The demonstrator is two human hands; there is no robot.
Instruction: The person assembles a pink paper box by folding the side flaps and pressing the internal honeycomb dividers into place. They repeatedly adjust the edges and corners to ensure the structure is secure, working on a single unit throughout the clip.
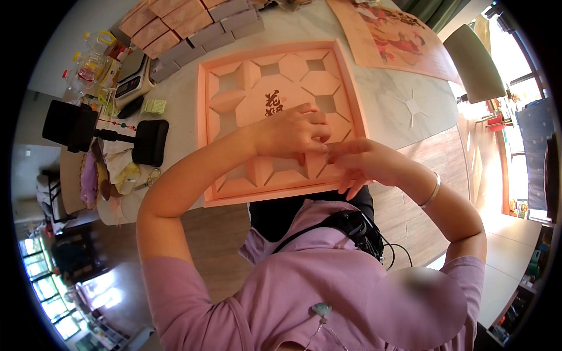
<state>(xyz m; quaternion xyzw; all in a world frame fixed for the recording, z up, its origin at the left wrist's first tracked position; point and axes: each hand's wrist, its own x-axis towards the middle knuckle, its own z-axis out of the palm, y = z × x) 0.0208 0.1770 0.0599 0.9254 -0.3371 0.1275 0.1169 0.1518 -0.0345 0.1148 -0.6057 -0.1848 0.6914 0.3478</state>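
A shallow peach cardboard box (205, 198) lies at the table's near edge, in front of my body. Inside it sits a matching folded insert (249, 99) with several square openings around a printed middle panel. My left hand (295, 131) reaches over the insert, its fingers curled down onto the cardboard at the near right part. Close beside it, my right hand (360, 161) comes over the box's right wall. Its thumb and forefinger pinch at the cardboard there, while the other fingers hang bent over the rim. The fingertips of both hands are partly hidden.
Stacked pink and grey boxes (193, 29) stand at the back left, near a small scale (132, 79). A phone stand (149, 143) is on the left. A printed peach sheet (392, 41) lies at the far right, and a white cut-out piece (413, 106) nearer. A chair (474, 64) is beyond.
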